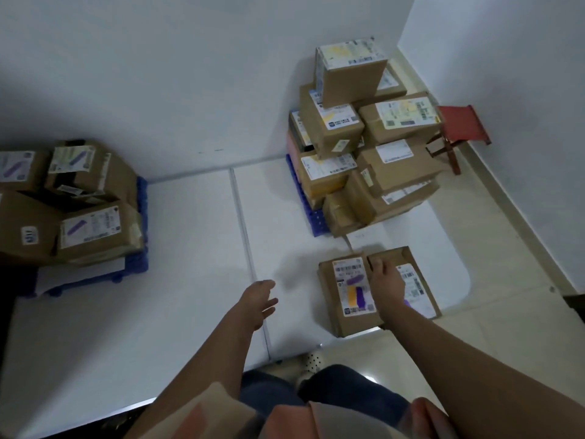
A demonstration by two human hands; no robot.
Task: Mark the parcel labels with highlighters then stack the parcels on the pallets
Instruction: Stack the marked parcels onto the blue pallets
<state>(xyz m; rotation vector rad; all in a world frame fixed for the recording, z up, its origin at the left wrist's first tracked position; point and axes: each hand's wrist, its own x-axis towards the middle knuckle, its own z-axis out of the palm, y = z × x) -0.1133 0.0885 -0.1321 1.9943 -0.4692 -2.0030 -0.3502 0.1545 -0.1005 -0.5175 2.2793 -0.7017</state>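
Cardboard parcel on the floor, label already purple; right hand reaches onto its neighbour, grip unclear, left hand loose and empty — lifting looks next, needing both hands, toward a pallet

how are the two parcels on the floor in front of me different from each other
The left parcel lies free, with its whole label in view, marked purple and orange. The right parcel sits under the right hand, which covers part of its label; only a little purple shows there. The left parcel reaches nearer to the person, while the right parcel sits slightly farther back. Both are brown cardboard boxes with white labels on top, touching side by side on the floor.
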